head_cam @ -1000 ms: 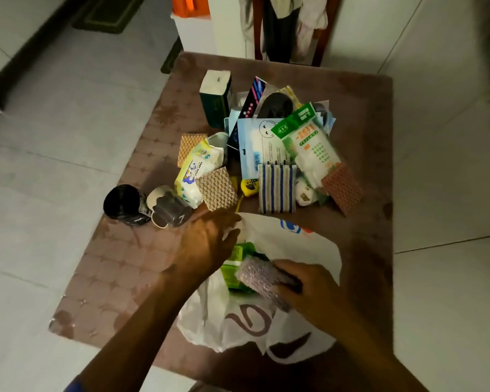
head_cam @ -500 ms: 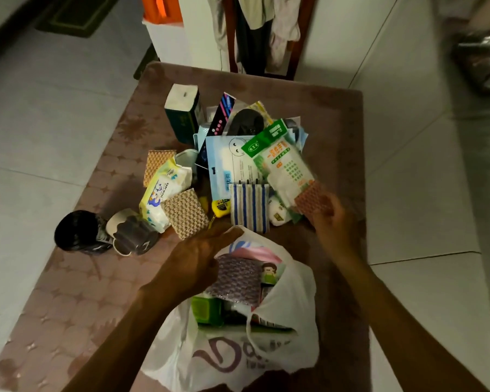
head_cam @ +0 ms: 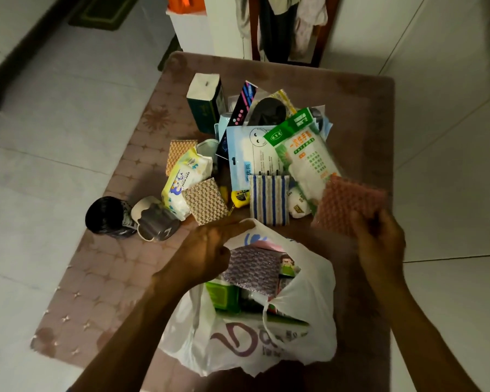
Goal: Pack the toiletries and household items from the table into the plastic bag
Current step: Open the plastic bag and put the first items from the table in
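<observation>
The right hand [head_cam: 379, 236] has its grip pinched on a pink scouring pad [head_cam: 348, 203], a square with a bumpy woven face, held tilted at about 3 o'clock from the pile, above the bench [head_cam: 111, 278]. The left hand [head_cam: 207, 250] grasps the far rim of the plastic bag [head_cam: 266, 343], a thin, crinkled white sack with a maroon print, keeping its mouth spread at 6 o'clock. Inside lie a glittery purple pad [head_cam: 252, 268], a green box [head_cam: 224, 295] and other packs half hidden by the bag's folds.

Still on the brown patterned cloth of the bench: a striped blue-and-white cloth [head_cam: 269, 199], a gold mesh pad [head_cam: 205, 200], a soft wipes pack [head_cam: 186, 182], a glossy gloves packet [head_cam: 306, 159], a tall green carton [head_cam: 205, 101] at 12 o'clock, and two dark cups [head_cam: 130, 217] lying on their sides at 9 o'clock. The things heaped under the packets overlap too much to tell apart.
</observation>
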